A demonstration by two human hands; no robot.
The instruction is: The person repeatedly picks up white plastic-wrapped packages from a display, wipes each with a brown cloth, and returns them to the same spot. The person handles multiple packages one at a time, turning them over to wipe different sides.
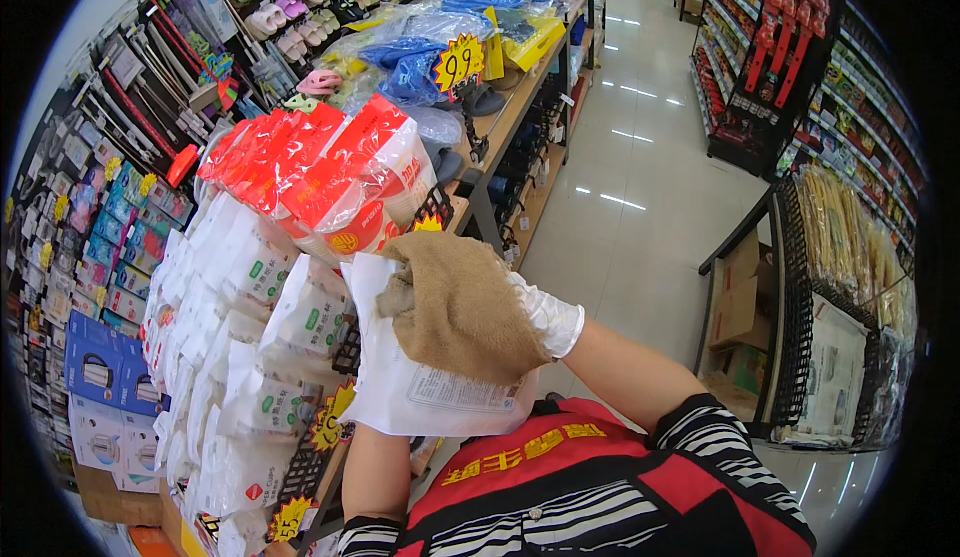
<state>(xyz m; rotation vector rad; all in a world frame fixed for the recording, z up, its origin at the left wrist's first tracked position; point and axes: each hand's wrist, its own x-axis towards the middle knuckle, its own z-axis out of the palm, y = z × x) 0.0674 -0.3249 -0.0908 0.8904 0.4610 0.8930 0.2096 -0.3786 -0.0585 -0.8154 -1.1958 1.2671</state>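
Note:
My right hand (551, 313), in a white glove, grips a brown plush cloth (465, 302). Its fingers are mostly hidden by the cloth. The cloth lies against a white plastic pack (420, 395) with printed text, raised in front of my apron (525, 456). My left forearm (375, 471) runs up behind this pack, which hides my left hand and appears to rest on it. Just left of the pack, several white packs of paper cups (300, 324) are stacked in rows. Red and clear packs of cups (352, 174) stand behind them.
Black mesh baskets (296, 437) with yellow price signs (330, 418) edge the display. Bagged slippers (420, 61) cover a wooden table beyond. Boxed kettles (112, 377) stand far left. A tiled aisle (600, 204) runs on the right, beside a rack of bundled sticks (840, 219).

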